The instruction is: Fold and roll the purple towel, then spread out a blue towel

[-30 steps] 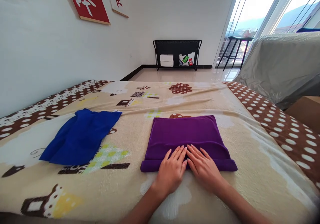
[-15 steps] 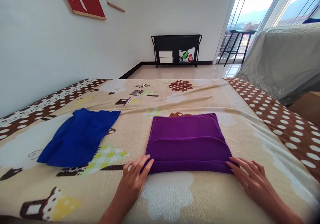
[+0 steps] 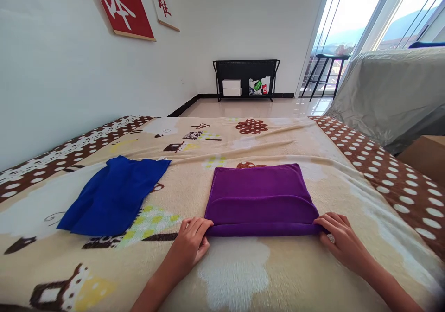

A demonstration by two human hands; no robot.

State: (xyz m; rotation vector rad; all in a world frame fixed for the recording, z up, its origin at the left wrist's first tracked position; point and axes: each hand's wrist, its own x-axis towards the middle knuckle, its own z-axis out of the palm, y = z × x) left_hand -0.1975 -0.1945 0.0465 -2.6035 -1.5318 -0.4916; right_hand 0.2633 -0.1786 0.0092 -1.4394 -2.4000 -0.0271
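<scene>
A purple cloth (image 3: 259, 184) lies flat on the patterned blanket (image 3: 299, 265), its near edge rolled or folded into a narrow band. At the left end of that band, my left hand (image 3: 193, 238) pinches the cloth between thumb and fingers. My right hand (image 3: 339, 238) grips the band's right end in the same way. A low ridge runs across the cloth just beyond the band. Off to the left, a blue cloth (image 3: 113, 198) rests loosely spread and slightly rumpled, touched by neither hand.
Brown polka-dot borders (image 3: 392, 177) run along both sides of the blanket. Past its far edge, a black rack (image 3: 246, 78) stands against the wall, holding white boxes (image 3: 232, 87). To the right are a covered bulky object (image 3: 392, 89), a cardboard box (image 3: 426, 156) and a stool (image 3: 323, 73).
Both hands have closed from looser, spread fingers onto the ends of the near band. The band looks a little tighter. The camera view has tipped slightly upward.
</scene>
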